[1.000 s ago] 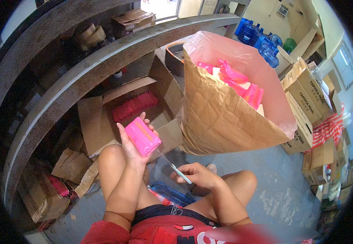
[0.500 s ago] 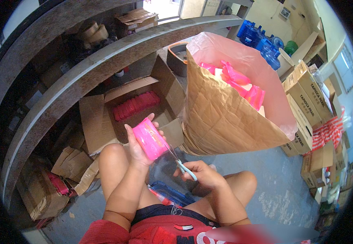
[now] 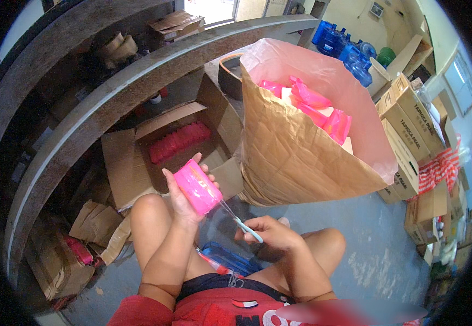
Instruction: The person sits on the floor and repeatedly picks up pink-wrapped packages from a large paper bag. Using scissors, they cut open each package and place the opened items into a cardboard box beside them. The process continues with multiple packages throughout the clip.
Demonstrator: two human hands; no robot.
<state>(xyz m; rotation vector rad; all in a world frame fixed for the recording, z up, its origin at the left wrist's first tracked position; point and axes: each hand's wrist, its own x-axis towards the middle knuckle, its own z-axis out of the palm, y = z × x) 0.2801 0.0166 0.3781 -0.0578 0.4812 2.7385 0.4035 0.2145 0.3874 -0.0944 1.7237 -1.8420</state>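
My left hand (image 3: 182, 200) is closed around a shiny pink plastic-wrapped packet (image 3: 198, 186), thumb on one side and fingertips on the far side. In my right hand (image 3: 270, 231) is a pair of scissors (image 3: 241, 224) with pale blue handles. Its blades point up and left, their tips at the packet's lower right corner. Beyond my left hand, an open cardboard box (image 3: 118, 173) holds a row of pink packets (image 3: 180, 142). A large brown paper sack (image 3: 295, 157) with a whitish plastic liner stands to the right, with crumpled pink wrappers (image 3: 312, 100) and pale pieces inside.
A curved-looking metal rail (image 3: 138, 79) crosses the far left above shelved goods. Stacked cartons (image 3: 410, 122) line the right, near blue water jugs (image 3: 350, 51). A torn carton (image 3: 56, 266) lies at the lower left. Something blue (image 3: 230, 258) is between my legs on the grey floor.
The packet and my left hand have shifted slightly left in the picture, and the scissors' blades show a little more clear of the packet. The whole view has moved slightly.
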